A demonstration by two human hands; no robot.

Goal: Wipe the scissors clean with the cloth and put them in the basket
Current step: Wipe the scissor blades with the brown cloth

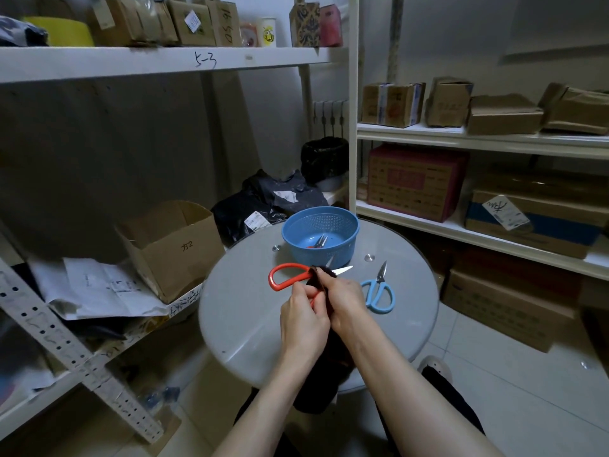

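Head view: over the desk [250, 324], left hand [304, 311] grips red scissors [271, 278] by a handle, right hand [346, 300] pinches dark cloth [321, 275] round their blades; blue basket [290, 225] behind holds one small pair [320, 241], blue scissors [379, 282] lying outside it.

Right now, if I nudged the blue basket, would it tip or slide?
Probably slide: the basket is wide and low on a smooth, glossy table. It looks like thin perforated plastic, so likely light; the scissors inside add little weight.
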